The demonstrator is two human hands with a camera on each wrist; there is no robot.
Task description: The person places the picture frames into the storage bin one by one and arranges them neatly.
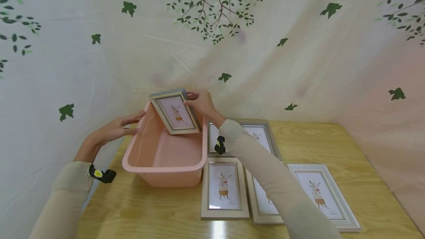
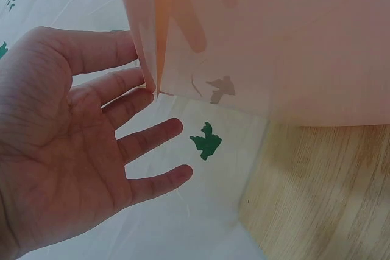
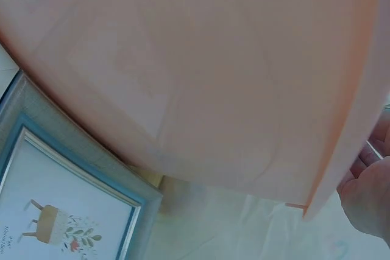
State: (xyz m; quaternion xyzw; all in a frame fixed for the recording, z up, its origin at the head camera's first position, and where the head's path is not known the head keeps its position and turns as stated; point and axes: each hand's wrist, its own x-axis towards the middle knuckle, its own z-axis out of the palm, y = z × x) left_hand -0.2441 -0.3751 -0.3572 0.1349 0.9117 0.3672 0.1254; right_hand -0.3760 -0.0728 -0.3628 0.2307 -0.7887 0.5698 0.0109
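Note:
A pink plastic basin [image 1: 162,169] stands on the wooden table. My left hand [image 1: 114,130] pinches its left rim, thumb over the rim and fingers on the outer side. In the left wrist view the left hand [image 2: 79,126] has its lower fingers spread beside the basin wall [image 2: 292,47]. My right hand [image 1: 201,102] grips the upper right edge of a cream picture frame [image 1: 176,113], which leans tilted inside the basin's far end. A grey-blue band shows along its top; whether a second frame lies behind it I cannot tell. In the right wrist view the right hand [image 3: 368,193] is partly cut off.
Several picture frames lie on the table right of the basin: a cream one [image 1: 225,215], another beside it [image 1: 263,218], a white one [image 1: 352,224] and grey ones [image 1: 273,139] behind, partly under my right forearm. A leaf-printed cloth [image 1: 252,65] hangs behind the table [image 1: 308,139].

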